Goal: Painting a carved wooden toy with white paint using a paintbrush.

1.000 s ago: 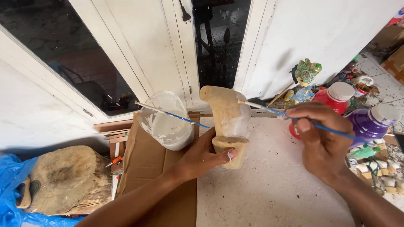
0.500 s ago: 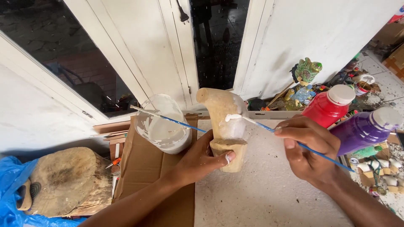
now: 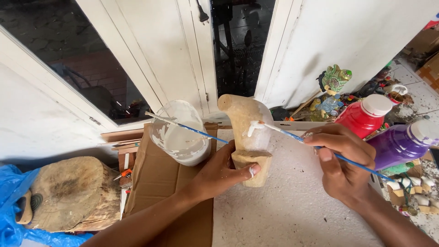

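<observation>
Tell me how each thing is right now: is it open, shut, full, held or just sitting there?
Wooden carving: upright, partly painted white, held at its base.
Left hand: grips the carving's base.
Right hand: holds the blue paintbrush.
Blue paintbrush: white-loaded tip on the carving.
Plastic cup: open, white paint inside, a second brush resting across it.
Red bottle: capped.
Purple bottle: capped, leaning.
Log slice: lying on blue plastic.

Red paint bottle (image 3: 363, 116), purple paint bottle (image 3: 402, 144), log stump (image 3: 71, 194), blue plastic sheet (image 3: 13, 206), painted green figurine (image 3: 335, 78)
</observation>
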